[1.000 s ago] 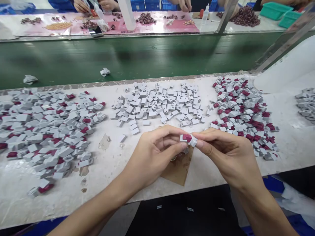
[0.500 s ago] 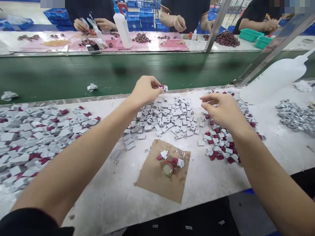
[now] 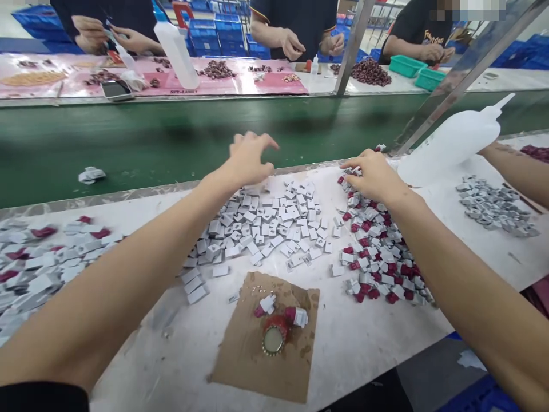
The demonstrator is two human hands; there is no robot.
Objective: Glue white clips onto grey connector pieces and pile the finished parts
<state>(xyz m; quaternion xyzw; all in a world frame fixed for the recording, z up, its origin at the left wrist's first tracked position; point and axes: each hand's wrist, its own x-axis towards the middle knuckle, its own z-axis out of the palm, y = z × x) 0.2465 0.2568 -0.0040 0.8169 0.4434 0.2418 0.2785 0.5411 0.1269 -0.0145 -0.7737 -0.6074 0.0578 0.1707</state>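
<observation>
My left hand [image 3: 254,157] is raised at the table's far edge, beside the green conveyor belt. Its fingers are spread and nothing shows in them. Below it lies a heap of light grey plastic pieces [image 3: 274,220]. My right hand [image 3: 372,176] is over the far end of a pile of grey-and-maroon plastic parts [image 3: 377,252]. Thumb and index finger stand apart, with small parts visible between them; whether they touch one is unclear. In front, a cardboard piece [image 3: 249,360] carries a bottle cap [image 3: 273,339] and two grey-and-maroon parts [image 3: 297,316].
More grey and maroon parts [image 3: 38,257] spread at the left. A white squeeze bottle [image 3: 454,140] leans at the right, near a metal post and other grey pieces [image 3: 493,206]. Across the green belt [image 3: 171,137], several people work at another table. One loose clump [image 3: 91,175] lies on the belt.
My left hand has let go of the grey-and-maroon part and spread its fingers. My right hand has come down onto the pile's far end. The view has swung right.
</observation>
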